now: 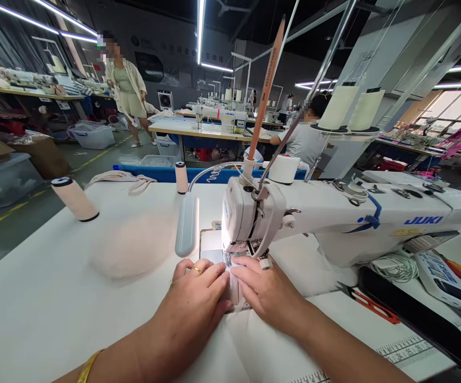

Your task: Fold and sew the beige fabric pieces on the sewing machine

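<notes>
The largest thing is the white counter (23,319), which fills the lower part of the head view. On it stands the white sewing machine (358,213), its long arm reaching in from the right, its head above the metal plate.

Next in size are the two hands of the person, one on each side of the needle area. The left hand (192,298) lies palm down; its fingers are stretched forward and its thumb stands apart from them, so this grip is spread and pressing from above. The right hand (276,292) is also laid flat, with its fingers extended and a little separated, the tips very near to the presser foot. I see no pinching.

A pale, blurred piece of material (130,244) lies to the left of the machine. The thin, whitish cloth (233,290) is between and under the fingers, directly in front of the needle; its far edge I cannot distinguish. In my judgement, the step in hand is to flatten and guide this cloth at the foot. The next move calls for even, light pressure from both sides, keeping the fingertips away from the needle.

Smaller are the grey lamp (186,226), just beside the plate, and the orange snips (374,306), to the right.
</notes>
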Demonstrator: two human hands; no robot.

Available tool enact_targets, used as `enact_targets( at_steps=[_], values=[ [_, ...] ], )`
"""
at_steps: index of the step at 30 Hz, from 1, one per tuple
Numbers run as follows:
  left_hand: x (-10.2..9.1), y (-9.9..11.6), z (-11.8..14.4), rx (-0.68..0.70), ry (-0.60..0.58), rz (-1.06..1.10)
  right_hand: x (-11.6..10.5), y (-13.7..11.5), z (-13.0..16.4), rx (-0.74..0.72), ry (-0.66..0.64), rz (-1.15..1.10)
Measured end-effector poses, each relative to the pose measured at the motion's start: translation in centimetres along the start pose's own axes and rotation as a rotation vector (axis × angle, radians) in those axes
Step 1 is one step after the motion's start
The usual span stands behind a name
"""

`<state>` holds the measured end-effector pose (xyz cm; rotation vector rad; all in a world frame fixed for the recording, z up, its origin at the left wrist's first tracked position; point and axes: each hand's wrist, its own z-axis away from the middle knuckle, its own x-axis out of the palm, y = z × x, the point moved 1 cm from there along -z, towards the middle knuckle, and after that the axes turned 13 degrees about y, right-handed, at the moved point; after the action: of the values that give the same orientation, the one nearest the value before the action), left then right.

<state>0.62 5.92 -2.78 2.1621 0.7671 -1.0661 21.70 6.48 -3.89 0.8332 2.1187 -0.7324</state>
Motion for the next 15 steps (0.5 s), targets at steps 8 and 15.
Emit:
enact_targets(
  at_steps=[8, 15],
  values=[
    [0.81, -0.32, 0.51, 0.032, 0.098, -0.005, -0.16, -0.05, -0.06, -0.003, 0.018, 0.013],
    [0.82, -0.55, 0.45, 0.045, 0.098, -0.005, -0.39, 0.10, 0.11, -0.015, 0.034, -0.044]
  ],
)
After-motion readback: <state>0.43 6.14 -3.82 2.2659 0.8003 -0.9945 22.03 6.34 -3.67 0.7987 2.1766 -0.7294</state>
